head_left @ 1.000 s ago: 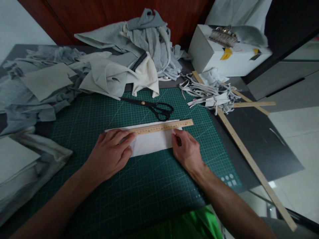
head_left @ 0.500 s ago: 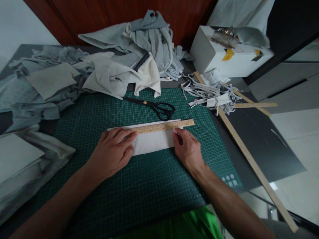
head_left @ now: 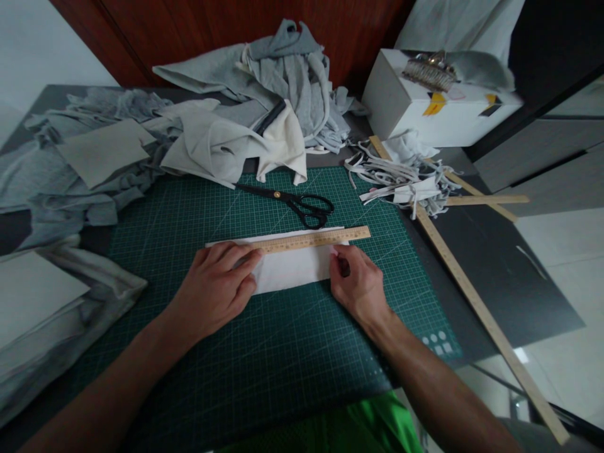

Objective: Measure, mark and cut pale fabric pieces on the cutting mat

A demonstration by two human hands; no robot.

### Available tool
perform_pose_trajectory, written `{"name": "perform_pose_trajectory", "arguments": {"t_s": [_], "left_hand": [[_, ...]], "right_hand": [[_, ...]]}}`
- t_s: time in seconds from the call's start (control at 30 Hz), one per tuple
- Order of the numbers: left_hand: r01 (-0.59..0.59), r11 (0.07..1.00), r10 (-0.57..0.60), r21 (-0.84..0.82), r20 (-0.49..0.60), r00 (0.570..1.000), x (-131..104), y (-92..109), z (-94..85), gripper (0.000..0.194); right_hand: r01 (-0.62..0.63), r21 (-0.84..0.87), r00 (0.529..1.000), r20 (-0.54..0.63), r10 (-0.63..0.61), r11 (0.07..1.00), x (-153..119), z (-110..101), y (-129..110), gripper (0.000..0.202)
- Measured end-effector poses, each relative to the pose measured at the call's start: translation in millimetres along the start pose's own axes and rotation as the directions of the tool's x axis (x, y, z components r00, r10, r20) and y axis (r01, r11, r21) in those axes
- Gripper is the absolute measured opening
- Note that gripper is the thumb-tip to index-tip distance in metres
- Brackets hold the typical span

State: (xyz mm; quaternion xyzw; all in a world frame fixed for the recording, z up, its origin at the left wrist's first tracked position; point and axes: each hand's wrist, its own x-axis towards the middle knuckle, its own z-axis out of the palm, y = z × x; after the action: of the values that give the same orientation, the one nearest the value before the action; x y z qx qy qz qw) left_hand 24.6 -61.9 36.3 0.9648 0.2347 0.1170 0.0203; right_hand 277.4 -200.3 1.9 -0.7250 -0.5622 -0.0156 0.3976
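A white strip of cloth (head_left: 292, 270) lies across the green cutting mat, with a short wooden ruler (head_left: 316, 238) along its upper part. My left hand (head_left: 221, 280) rests over the cloth's left end, fingers stretched out and pressing on the ruler's left part. At the cloth's right end, just below the ruler, my right hand (head_left: 357, 277) is closed in a pinch. Something small and pale pink shows at its fingertips, too little of it to name. Black scissors (head_left: 295, 202) lie shut on the mat beyond the ruler.
The cutting mat (head_left: 283, 352) covers much of the dark table. Grey and white cloth (head_left: 207, 138) is heaped at the back and left. At right, thin fabric strips (head_left: 406, 176) lie over long wooden rulers (head_left: 491, 321), one overhanging the edge. A white box (head_left: 401, 100) stands behind.
The whole view has shifted slightly to the right. Both hands, the ruler and the cloth keep nearly the same places; the right fingertips are a touch lower beside the ruler.
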Motion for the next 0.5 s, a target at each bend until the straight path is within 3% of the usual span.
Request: {"name": "perform_pose_trajectory", "arguments": {"t_s": [0.5], "left_hand": [[0.01,1.0,-0.01,0.001,0.012,1.0,0.0,0.3,-1.3,0.042]], "right_hand": [[-0.035,0.019,0.999,-0.005,0.036,0.999,1.2,-2.7,-2.3,0.015]]}}
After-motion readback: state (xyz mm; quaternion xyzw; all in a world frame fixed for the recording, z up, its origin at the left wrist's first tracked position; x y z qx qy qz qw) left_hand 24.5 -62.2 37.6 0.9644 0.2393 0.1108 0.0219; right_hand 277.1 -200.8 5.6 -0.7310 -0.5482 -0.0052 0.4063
